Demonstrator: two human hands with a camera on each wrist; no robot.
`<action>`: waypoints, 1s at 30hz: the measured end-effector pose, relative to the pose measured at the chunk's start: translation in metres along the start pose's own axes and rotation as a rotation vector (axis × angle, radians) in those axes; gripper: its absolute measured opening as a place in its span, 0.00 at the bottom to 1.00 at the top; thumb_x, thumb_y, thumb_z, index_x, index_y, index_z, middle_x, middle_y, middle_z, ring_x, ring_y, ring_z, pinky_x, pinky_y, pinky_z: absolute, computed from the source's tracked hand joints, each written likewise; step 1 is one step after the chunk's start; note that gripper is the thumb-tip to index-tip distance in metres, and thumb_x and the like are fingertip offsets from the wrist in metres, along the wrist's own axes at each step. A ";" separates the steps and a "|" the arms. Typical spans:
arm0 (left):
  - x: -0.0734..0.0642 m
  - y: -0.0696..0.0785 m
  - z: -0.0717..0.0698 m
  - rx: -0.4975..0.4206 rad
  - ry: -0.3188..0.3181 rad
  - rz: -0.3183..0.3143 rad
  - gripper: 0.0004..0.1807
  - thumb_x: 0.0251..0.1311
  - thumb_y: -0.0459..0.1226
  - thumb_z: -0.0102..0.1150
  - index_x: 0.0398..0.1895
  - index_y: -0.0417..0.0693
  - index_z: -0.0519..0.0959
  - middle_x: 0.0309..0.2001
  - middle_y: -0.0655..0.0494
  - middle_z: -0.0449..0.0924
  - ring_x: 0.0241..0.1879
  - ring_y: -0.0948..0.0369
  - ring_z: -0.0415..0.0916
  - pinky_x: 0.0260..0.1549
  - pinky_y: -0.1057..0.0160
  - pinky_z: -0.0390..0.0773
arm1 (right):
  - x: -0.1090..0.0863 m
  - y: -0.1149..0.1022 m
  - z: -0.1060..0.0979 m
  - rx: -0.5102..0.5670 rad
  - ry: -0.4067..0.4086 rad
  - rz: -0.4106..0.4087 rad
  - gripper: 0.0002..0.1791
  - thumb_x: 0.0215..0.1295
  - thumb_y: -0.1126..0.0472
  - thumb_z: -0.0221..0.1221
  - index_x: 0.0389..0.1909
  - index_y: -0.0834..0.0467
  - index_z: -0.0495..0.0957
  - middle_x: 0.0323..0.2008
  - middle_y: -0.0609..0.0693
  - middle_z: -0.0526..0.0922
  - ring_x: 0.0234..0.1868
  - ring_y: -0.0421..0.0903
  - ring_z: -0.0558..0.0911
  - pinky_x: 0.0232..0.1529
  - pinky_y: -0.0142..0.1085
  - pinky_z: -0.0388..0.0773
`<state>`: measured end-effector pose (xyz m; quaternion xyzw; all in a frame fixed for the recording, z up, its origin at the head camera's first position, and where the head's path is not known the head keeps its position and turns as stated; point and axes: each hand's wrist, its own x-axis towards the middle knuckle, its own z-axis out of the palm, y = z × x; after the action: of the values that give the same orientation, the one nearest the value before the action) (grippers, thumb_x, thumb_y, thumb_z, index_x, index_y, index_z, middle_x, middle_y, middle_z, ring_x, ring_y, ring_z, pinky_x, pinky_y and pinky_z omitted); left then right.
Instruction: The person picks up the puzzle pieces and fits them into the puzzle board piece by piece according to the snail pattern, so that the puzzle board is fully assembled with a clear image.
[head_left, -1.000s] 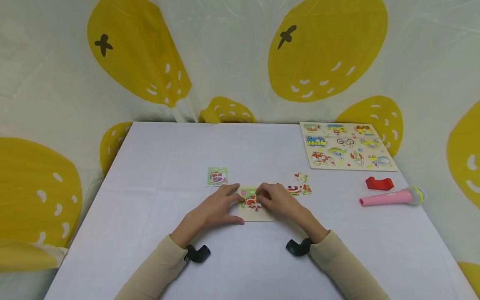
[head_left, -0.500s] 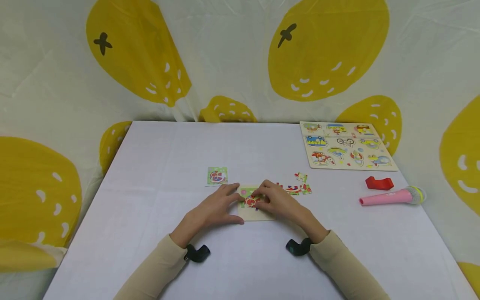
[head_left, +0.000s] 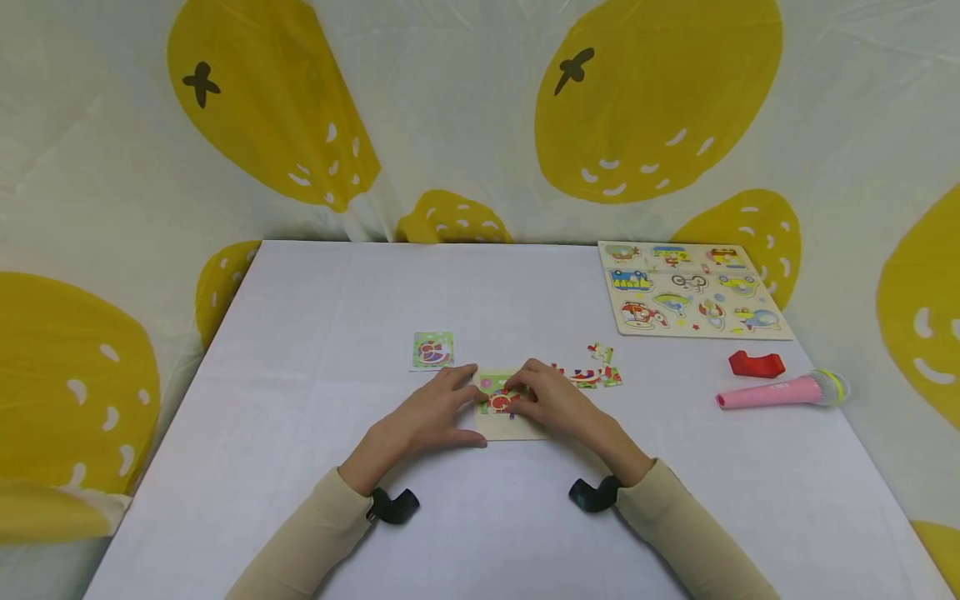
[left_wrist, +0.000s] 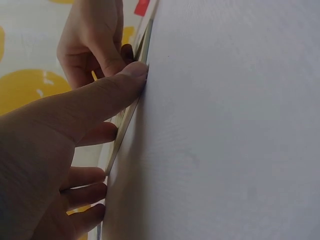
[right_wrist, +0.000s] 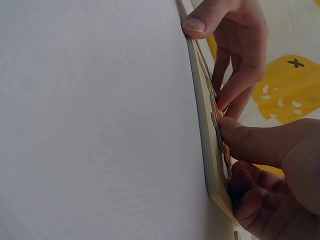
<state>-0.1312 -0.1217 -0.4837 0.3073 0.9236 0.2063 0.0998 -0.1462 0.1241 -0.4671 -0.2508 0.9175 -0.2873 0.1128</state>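
Observation:
A small wooden puzzle board (head_left: 510, 430) lies on the white table, with joined green and red jigsaw pieces (head_left: 487, 385) in its upper part. My left hand (head_left: 427, 412) rests spread along the board's left side, its thumb at the near corner and its index finger reaching over the pieces. In the left wrist view that thumb (left_wrist: 134, 70) touches the board's edge. Over the right half, my right hand (head_left: 562, 402) pinches a puzzle piece, largely hidden by the fingers; in the right wrist view its thumb (right_wrist: 235, 126) presses against the pieces.
Loose puzzle pieces (head_left: 588, 378) lie just right of the board. A square picture card (head_left: 432, 350) sits at the upper left. Farther right are a vehicle peg puzzle (head_left: 697, 292), a red block (head_left: 756, 365) and a pink toy microphone (head_left: 772, 393).
My right hand has shifted slightly left over the board, its fingers now lying farther across the pieces. The left hand has stayed in place.

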 end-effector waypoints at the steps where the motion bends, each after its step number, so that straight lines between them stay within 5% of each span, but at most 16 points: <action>1: 0.000 0.000 0.000 0.001 -0.002 -0.003 0.36 0.50 0.63 0.70 0.61 0.60 0.78 0.76 0.48 0.59 0.75 0.49 0.58 0.72 0.51 0.65 | 0.000 0.000 0.000 0.000 0.004 0.002 0.14 0.62 0.57 0.69 0.47 0.56 0.85 0.42 0.47 0.79 0.39 0.41 0.74 0.41 0.32 0.73; 10: 0.001 0.000 0.001 0.041 0.026 0.047 0.36 0.51 0.63 0.69 0.61 0.59 0.78 0.74 0.51 0.63 0.71 0.52 0.63 0.70 0.52 0.67 | 0.000 0.002 0.002 0.020 0.025 -0.006 0.09 0.62 0.57 0.69 0.42 0.54 0.87 0.42 0.46 0.79 0.40 0.42 0.75 0.41 0.33 0.73; 24: -0.001 0.009 0.005 0.157 0.029 0.140 0.29 0.64 0.59 0.59 0.67 0.67 0.75 0.74 0.39 0.60 0.71 0.44 0.60 0.70 0.46 0.64 | 0.001 0.002 0.003 0.007 0.016 0.004 0.08 0.62 0.57 0.69 0.41 0.53 0.87 0.41 0.45 0.79 0.40 0.42 0.75 0.43 0.34 0.74; 30: -0.002 0.011 0.006 0.172 0.030 0.134 0.28 0.64 0.59 0.59 0.67 0.68 0.75 0.74 0.39 0.59 0.71 0.44 0.60 0.71 0.47 0.64 | 0.000 0.004 0.001 0.021 -0.008 -0.003 0.11 0.63 0.57 0.68 0.45 0.53 0.86 0.43 0.45 0.80 0.43 0.42 0.76 0.47 0.36 0.73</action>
<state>-0.1224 -0.1131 -0.4845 0.3727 0.9166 0.1372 0.0450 -0.1479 0.1262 -0.4705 -0.2524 0.9135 -0.2961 0.1188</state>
